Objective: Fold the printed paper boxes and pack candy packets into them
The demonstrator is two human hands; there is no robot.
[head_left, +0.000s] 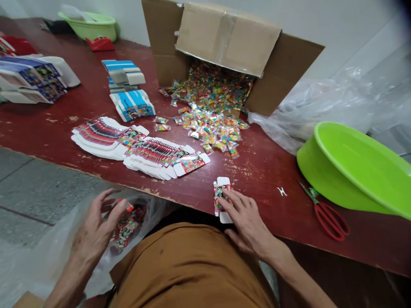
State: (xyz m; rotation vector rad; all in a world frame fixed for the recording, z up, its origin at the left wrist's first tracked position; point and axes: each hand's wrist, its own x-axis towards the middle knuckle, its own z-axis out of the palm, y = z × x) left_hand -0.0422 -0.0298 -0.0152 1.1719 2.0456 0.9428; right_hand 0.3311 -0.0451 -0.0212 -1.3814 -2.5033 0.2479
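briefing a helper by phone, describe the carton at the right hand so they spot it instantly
Find the dark red table, then its near edge. There, partly under the right hand, lies a small red printed carton with white flaps. Unlike the fanned, overlapping cartons farther left, it lies alone.

A long wooden table with dark red, glossy paint [263,167] stands against a plain, pale grey-white wall [305,17], and its paint is scratched in many places, with lighter wood showing along the chipped near edge [147,192]. At the left below, the floor of grey speckled tiles [19,184] is divided by thin dark joint lines [27,215]. A soft whitish light is reflected on the tabletop.
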